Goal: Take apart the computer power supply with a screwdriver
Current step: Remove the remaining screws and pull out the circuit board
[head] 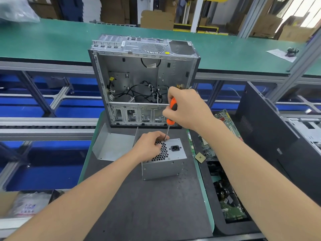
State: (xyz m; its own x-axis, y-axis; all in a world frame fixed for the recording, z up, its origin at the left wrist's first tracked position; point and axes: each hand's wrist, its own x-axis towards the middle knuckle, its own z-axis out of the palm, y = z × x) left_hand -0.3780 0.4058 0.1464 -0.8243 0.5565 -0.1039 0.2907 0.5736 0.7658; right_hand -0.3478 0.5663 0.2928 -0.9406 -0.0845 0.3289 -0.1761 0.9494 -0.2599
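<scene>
**Screwdriver bearing down on the power supply's top edge**

The right hand (187, 108) is gripping the orange-and-black screwdriver (172, 108), fingers wrapped round the handle, with the shaft pointing down at the far edge of the power supply (173, 153). The left hand (149, 148) is curling its fingers over the grille, holding the box steady. The power supply is standing on the dark mat (156, 206), just in front of the open computer case (139, 75), with a loose metal cover (111, 146) lying beside it. It is looking stiff and fairly heavy, probably sharp-edged — likely best gripped by its solid sides.

PSU (165, 164) on mat (147, 206) — PC case (139, 75) behind, boards (227, 202) right
</scene>
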